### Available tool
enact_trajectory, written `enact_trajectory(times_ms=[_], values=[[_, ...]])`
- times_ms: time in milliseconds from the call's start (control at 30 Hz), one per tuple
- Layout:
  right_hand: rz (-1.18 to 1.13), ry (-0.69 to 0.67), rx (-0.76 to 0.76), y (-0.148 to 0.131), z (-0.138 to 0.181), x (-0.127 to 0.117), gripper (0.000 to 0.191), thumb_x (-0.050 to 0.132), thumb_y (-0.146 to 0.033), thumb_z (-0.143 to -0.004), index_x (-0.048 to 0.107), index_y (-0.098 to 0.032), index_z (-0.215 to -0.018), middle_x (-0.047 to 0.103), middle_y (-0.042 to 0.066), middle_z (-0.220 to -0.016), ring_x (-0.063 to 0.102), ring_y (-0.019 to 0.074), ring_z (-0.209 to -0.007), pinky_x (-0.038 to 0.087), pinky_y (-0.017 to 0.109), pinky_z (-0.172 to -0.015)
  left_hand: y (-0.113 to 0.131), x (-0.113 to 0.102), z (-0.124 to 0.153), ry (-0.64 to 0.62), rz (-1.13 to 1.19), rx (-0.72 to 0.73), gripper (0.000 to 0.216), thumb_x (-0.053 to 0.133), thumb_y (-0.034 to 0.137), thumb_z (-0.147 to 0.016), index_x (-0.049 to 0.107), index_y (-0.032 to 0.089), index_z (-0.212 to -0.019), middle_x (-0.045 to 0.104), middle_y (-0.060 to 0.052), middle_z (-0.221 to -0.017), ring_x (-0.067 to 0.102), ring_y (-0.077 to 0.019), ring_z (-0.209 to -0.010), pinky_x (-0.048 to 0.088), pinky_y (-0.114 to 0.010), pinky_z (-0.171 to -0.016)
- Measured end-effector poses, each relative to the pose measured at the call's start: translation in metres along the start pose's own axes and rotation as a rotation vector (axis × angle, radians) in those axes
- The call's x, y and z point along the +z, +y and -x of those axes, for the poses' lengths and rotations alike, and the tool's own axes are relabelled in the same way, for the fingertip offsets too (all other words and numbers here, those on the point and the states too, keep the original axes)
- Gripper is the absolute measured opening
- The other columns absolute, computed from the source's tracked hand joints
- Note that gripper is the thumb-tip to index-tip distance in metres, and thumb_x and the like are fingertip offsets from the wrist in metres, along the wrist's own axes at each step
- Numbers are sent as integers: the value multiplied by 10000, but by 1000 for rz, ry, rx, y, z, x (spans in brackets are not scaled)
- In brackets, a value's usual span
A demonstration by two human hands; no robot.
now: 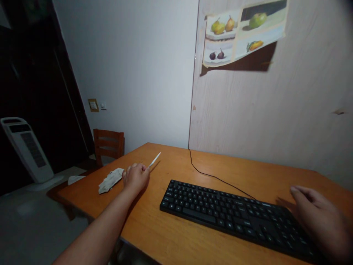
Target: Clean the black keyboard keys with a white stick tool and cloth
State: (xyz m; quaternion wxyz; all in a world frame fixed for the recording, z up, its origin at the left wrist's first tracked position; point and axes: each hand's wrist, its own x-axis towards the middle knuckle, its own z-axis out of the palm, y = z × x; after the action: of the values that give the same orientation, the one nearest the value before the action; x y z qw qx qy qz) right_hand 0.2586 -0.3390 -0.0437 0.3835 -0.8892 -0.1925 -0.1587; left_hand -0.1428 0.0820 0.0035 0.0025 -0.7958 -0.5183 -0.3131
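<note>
Thin white stick (153,161) pinched in left hand (135,177): plain white, no marks. Crumpled off-white cloth (110,179) just left of that hand: greyish-white, no print. Black rectangular plastic keyboard (226,217) at right hand (320,217): matte black, black keys, tiny pale legends. Thin black cable (215,176) beyond it. Orange-brown wooden surface (154,228) under both hands: warm orange, faint grain. Far beyond left hand: reddish-brown wooden chair (108,144), white tower fan (26,147) with dark grey grille, plain grey-white painted wall (138,73). Above and beyond right hand: pale beige wood-grain wall panel (275,117), paper fruit poster (242,33) with yellow-green pears, green apple, dark purple figs, orange fruit on whitish panels.
</note>
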Motion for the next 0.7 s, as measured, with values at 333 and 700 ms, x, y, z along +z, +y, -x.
enact_trajectory(times_ms=[333, 700], values=[[-533, -299, 45, -99, 39, -33, 424, 550, -606, -864, 586, -207, -722, 538, 4, -632, 471, 150, -564, 355, 296, -523, 106, -11, 46, -386, 795, 396, 264, 575, 459, -867, 580, 216, -762, 622, -17, -759, 567, -182, -721, 417, -278, -642], [-961, -777, 73, -179, 89, -26, 452, 574, -621, -914, 642, -174, -901, 606, -4, -713, 467, 82, -532, 347, 213, -487, 158, -27, 77, -482, 776, 767, 154, 605, 315, -895, 618, 201, -793, 649, -26, -837, 582, -182, -808, 423, -289, -715]])
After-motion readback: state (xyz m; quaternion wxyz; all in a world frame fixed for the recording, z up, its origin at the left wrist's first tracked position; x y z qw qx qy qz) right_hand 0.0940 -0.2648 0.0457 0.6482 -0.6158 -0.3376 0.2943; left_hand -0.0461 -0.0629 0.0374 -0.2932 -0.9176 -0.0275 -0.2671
